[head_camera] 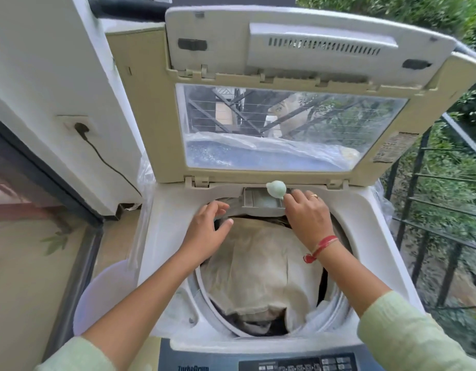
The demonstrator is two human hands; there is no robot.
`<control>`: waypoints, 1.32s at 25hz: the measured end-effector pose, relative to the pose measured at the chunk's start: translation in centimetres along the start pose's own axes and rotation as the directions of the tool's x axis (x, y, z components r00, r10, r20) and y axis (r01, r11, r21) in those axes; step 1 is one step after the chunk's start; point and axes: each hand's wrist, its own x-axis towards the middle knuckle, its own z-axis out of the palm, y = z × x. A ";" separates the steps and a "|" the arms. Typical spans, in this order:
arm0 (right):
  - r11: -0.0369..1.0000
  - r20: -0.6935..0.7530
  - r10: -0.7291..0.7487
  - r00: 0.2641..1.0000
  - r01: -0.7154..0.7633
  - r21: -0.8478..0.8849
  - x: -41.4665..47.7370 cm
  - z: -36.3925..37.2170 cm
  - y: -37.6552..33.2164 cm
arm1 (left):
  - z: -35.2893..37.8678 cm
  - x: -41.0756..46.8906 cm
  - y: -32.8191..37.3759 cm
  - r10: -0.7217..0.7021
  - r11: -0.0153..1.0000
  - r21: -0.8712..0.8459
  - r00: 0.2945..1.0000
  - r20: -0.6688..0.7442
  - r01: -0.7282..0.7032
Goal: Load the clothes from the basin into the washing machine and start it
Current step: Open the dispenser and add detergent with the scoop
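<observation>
Head view, straight down into top-load washing machine (162, 236). Lid (162, 124) stands hinged up at machine's back edge, clear window in it. Dark railing (415, 183) runs just right of machine.

Clothes (258, 266) sit inside machine's drum: beige cloth on top, filling most of the opening, darker pieces under it toward machine's front. Pale basin (97, 290) stands on floor just beside machine's front-left corner. Control panel (298, 365) runs along machine's front edge, well apart from both hands.

Left hand (204, 231) hovers over back-left of machine's drum rim, fingers bent and loosely spread, thumb apart, gripping nothing. Right hand (307, 218) reaches to machine's back rim, fingers curled close together, fingertips pinching near end of green scoop (277, 188). Thumb hidden, cannot tell its place.

Detergent drawer (258, 203) juts out at centre of machine's back rim, over the drum, green scoop just above its right end.

Red thread (322, 245) circles right wrist. Black plug (80, 127) with cord sits on wall left of machine. Ring (314, 196) shows on one right finger.
</observation>
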 end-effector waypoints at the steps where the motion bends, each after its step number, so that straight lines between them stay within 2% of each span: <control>1: 1.000 -0.006 0.002 1.000 -0.002 0.031 -0.2 0.2 0.0 | 0.2 0.1 -0.1 0.000 1.000 0.014 1.000 0.003 0.000; 2: 0.991 -0.003 0.067 0.998 -0.067 0.114 -0.5 0.3 -0.1 | 0.4 0.2 -0.1 0.000 1.000 0.023 1.000 0.005 0.000; 3: 0.941 0.039 0.211 0.977 -0.214 0.263 -0.8 0.5 -0.2 | 0.6 0.3 -0.1 0.002 1.000 0.024 1.000 0.006 -0.002; 4: 0.788 0.128 0.411 0.903 -0.422 0.447 -1.0 0.6 -0.2 | 0.8 0.3 -0.1 0.002 1.000 0.020 1.000 0.005 -0.002; 5: 0.513 0.243 0.606 0.758 -0.605 0.609 -1.2 0.7 -0.1 | 1.1 0.3 -0.1 -0.004 1.000 0.013 1.000 0.008 0.004; 6: 0.177 0.372 0.737 0.564 -0.693 0.699 -1.5 0.7 -0.1 | 1.4 0.2 -0.1 -0.018 1.000 0.005 1.000 0.023 0.018; 7: -0.137 0.508 0.775 0.377 -0.684 0.717 -1.8 0.6 -0.3 | 1.9 0.0 -0.1 -0.046 0.999 -0.006 0.997 0.062 0.046; 8: -0.388 0.632 0.734 0.247 -0.611 0.690 -2.2 0.4 -0.7 | 2.5 -0.2 0.0 -0.079 0.996 -0.034 0.989 0.126 0.084; 9: -0.566 0.732 0.654 0.188 -0.520 0.640 -2.6 0.3 -1.3 | 3.1 -0.4 0.2 -0.114 0.988 -0.082 0.972 0.207 0.133; 10: -0.684 0.799 0.572 0.183 -0.431 0.588 -2.6 0.2 -1.8 | 3.8 -0.4 0.5 -0.138 0.974 -0.134 0.949 0.282 0.181; 11: -0.753 0.834 0.516 0.198 -0.360 0.551 -2.5 0.1 -2.2 | 4.5 -0.3 0.9 -0.150 0.961 -0.173 0.931 0.333 0.217; 13: -0.794 0.844 0.487 0.223 -0.288 0.535 -2.1 -0.1 -2.6 | 5.5 0.2 1.7 -0.164 0.945 -0.208 0.918 0.361 0.251; 16: -0.805 0.837 0.510 0.198 -0.232 0.545 -1.5 -0.4 -2.7 | 6.7 0.4 2.6 -0.166 0.941 -0.229 0.927 0.337 0.251; 20: -0.839 0.854 0.474 0.216 -0.183 0.512 -1.2 -0.6 -3.4 | 7.9 0.5 3.0 -0.178 0.885 -0.368 0.937 0.300 0.286; 26: -0.891 0.855 0.402 0.327 -0.076 0.448 0.3 0.0 -2.8 | 7.9 2.6 3.7 -0.191 0.856 -0.431 0.950 0.248 0.285; 30: -0.948 0.872 0.288 0.395 -0.008 0.317 -1.3 0.7 -1.5 | 8.0 2.5 2.9 -0.152 0.861 -0.451 0.964 0.217 0.237; 33: -0.961 0.876 0.238 0.419 -0.029 0.275 -2.2 1.0 -0.7 | 7.7 2.2 2.0 -0.143 0.866 -0.445 0.965 0.220 0.229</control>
